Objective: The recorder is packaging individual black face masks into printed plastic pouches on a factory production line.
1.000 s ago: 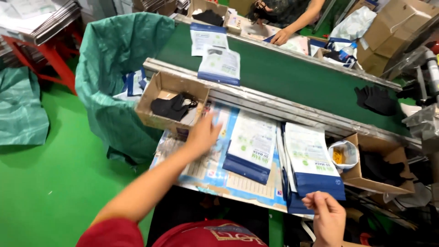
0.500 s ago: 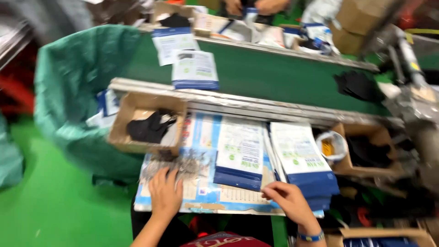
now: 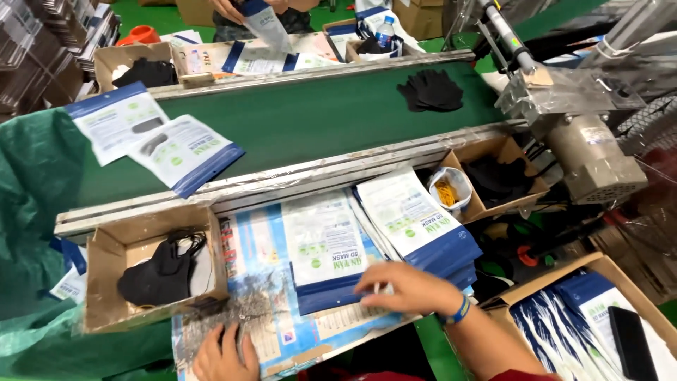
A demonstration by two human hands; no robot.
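Note:
My right hand [image 3: 403, 288] rests fingers-down on the lower blue edge of a stack of white-and-blue pouches [image 3: 321, 250] lying on a printed sheet [image 3: 268, 310]. A second pouch stack [image 3: 416, 219] lies just to its right. My left hand [image 3: 224, 353] presses flat on the near edge of the sheet, holding nothing. To the left, a cardboard box [image 3: 106, 247] holds black face masks [image 3: 159, 271]. Two filled pouches [image 3: 151, 141] ride on the green conveyor belt [image 3: 317, 120].
Another person's hands [image 3: 243, 10] hold a pouch beyond the belt. A pile of black masks [image 3: 430, 88] lies on the belt's right. A small box with masks [image 3: 504, 176] and a cup [image 3: 450, 189] sits right. A carton of pouches [image 3: 585, 317] stands lower right; green sack [image 3: 32, 183] left.
The view has swung right and closer. My right hand moved left onto the middle pouch stack. My left hand slid down to the sheet's near edge.

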